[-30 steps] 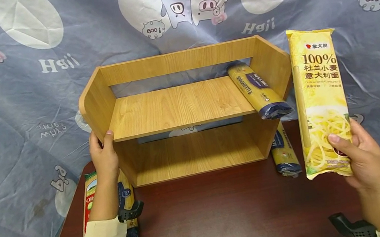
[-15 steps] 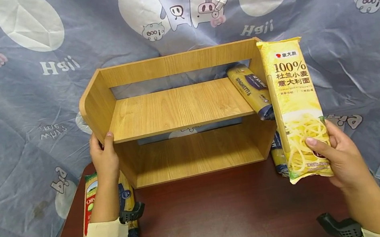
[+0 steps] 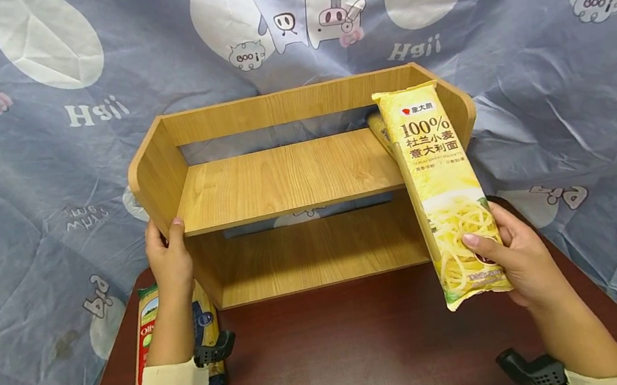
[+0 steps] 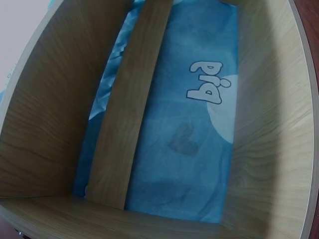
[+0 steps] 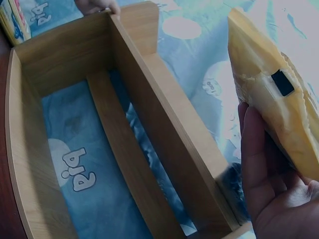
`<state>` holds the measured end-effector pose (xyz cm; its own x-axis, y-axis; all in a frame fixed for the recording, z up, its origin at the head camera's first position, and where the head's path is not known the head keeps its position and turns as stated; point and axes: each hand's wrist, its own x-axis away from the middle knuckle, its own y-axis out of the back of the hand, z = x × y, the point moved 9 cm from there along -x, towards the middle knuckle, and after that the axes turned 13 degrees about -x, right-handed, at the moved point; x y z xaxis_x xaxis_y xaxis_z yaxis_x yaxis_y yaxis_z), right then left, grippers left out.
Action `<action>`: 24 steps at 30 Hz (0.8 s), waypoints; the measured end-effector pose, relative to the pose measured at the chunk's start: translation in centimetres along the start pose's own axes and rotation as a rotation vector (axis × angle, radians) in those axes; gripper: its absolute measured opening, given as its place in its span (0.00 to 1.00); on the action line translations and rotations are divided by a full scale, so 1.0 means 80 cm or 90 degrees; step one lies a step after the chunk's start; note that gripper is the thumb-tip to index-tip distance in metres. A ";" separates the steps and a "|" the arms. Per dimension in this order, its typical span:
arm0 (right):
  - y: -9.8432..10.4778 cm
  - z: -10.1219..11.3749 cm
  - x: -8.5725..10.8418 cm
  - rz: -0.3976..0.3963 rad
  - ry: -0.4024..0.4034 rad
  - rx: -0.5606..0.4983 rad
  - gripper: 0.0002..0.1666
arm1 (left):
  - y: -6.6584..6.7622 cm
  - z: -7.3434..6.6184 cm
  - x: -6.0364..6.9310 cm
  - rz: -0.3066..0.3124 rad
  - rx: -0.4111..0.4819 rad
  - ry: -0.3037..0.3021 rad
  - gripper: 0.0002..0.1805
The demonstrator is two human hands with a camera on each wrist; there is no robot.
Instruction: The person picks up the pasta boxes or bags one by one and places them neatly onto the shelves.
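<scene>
In the head view a two-tier wooden shelf [image 3: 283, 179] stands on the table. My left hand [image 3: 170, 256] grips the edge of its left side panel, at the height of the upper board. My right hand [image 3: 521, 254] holds a yellow spaghetti packet [image 3: 432, 165] by its lower part, thumb across the front. The packet is held nearly upright, tilted slightly left, before the shelf's right end. Behind it shows a bit of another spaghetti packet [image 3: 379, 130] lying on the upper board; the rest is hidden. The right wrist view shows the held packet's back [image 5: 279, 94].
Left of the shelf, partly under my left forearm, lie a red-and-green packet [image 3: 145, 320] and a blue-and-yellow packet [image 3: 206, 319] on the dark red table [image 3: 331, 354]. A patterned grey-blue cloth [image 3: 284, 18] hangs behind the shelf.
My right hand has carried the yellow spaghetti packet leftward, from right of the shelf to before its right end. It now covers most of the upper-board packet. My left hand keeps its grip.
</scene>
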<state>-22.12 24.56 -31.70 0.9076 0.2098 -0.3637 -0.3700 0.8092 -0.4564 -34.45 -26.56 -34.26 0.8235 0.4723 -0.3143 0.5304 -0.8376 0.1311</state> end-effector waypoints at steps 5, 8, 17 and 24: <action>-0.003 -0.017 -0.003 -0.011 -0.032 0.027 0.27 | 0.000 0.003 0.001 0.000 -0.007 0.003 0.22; -0.004 -0.027 -0.006 -0.014 -0.049 0.040 0.27 | 0.000 0.002 0.001 -0.002 -0.009 -0.001 0.22; -0.009 -0.049 -0.012 -0.007 -0.081 0.062 0.23 | 0.000 0.000 0.001 0.002 -0.011 -0.006 0.21; -0.011 -0.062 -0.015 -0.005 -0.101 0.065 0.24 | -0.001 0.000 0.001 0.007 -0.012 -0.004 0.22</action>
<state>-23.86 20.91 -34.86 0.9335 0.2800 -0.2239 -0.3473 0.8612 -0.3711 -34.40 -26.43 -34.29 0.8281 0.4611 -0.3189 0.5249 -0.8375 0.1519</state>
